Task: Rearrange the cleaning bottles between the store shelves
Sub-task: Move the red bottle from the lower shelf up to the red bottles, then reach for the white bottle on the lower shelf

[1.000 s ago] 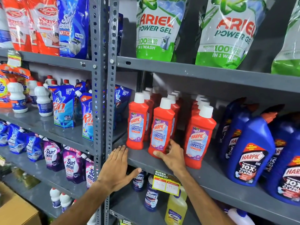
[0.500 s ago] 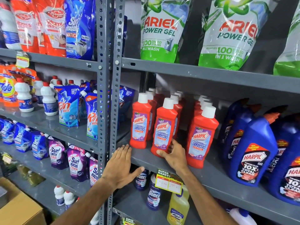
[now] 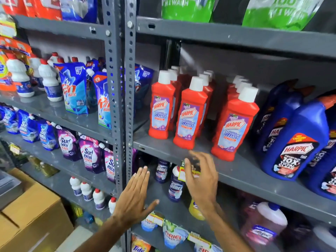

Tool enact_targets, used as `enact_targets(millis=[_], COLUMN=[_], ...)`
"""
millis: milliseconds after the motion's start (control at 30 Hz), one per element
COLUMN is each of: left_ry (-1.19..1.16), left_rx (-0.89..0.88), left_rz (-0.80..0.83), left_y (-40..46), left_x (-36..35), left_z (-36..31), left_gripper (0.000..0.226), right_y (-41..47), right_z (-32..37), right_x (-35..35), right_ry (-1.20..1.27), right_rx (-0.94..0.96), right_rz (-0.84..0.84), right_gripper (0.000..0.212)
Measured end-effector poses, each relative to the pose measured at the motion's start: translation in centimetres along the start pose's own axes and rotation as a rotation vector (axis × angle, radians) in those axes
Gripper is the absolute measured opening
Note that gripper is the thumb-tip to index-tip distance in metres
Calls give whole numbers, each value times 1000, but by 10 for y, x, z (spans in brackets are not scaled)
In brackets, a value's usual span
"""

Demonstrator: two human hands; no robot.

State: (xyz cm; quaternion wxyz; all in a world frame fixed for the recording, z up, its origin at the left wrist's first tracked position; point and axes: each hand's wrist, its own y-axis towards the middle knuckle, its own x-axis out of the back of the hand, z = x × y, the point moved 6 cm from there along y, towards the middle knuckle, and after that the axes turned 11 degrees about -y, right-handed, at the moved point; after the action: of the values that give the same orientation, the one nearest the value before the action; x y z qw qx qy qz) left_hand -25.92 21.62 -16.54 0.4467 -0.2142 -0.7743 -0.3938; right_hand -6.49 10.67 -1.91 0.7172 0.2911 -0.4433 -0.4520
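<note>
Red Harpic bathroom cleaner bottles with white caps stand in three rows on the grey right-hand shelf (image 3: 236, 171); the front ones are a left bottle (image 3: 161, 110), a middle bottle (image 3: 190, 117) and a right bottle (image 3: 234, 128). My right hand (image 3: 200, 177) hangs open and blurred just below the shelf edge, under the middle bottle, touching nothing. My left hand (image 3: 135, 195) is open with fingers straight, in front of the grey upright post (image 3: 119, 106). Dark blue Domex bottles (image 3: 175, 186) stand on the shelf below, behind my right hand.
Big blue Harpic bottles (image 3: 294, 142) fill the shelf's right end. Rin pouches (image 3: 75, 90) and white bottles (image 3: 51, 82) sit on the left shelf, Surf Excel pouches (image 3: 89, 157) below them. A cardboard box (image 3: 31, 215) stands at lower left. Green pouches (image 3: 187, 10) hang above.
My right hand has let go of the middle red bottle and dropped below the shelf edge. My left hand has come off the shelf and lowered. The view has tilted down.
</note>
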Motion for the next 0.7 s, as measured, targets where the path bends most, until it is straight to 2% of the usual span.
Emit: enact_targets(millis=[100,233,300,400,500,600,700], left_ry=[-28,-46,-39,-40,-42,-45,-42], left_rx=[60,120,139,177,198,221,265], left_rz=[49,111,143,189,237,264,286], left_y=[-18,-31,-35,-38,-36,-31,-25], left_x=[-29,-63,-84,-121,-157,-186,-207], left_z=[15,32,43,61,75,91,106], left_gripper=[98,96,96,96,97,101,105], right_y=[-44,-110,-141,-176,-199,-214,-223], right_z=[1,-32,-56,-96,-130,-161,-183], right_x=[-11,-45,-65,-100,-135,-168,-196], right_ry=[2,23,24,8,15,27,36], right_rx=[109,-8,-128,-310,-458,-568,-609], right_rz=[31,234,340,450,487,464,488], right_gripper=[8,6,15,41,66,79,82])
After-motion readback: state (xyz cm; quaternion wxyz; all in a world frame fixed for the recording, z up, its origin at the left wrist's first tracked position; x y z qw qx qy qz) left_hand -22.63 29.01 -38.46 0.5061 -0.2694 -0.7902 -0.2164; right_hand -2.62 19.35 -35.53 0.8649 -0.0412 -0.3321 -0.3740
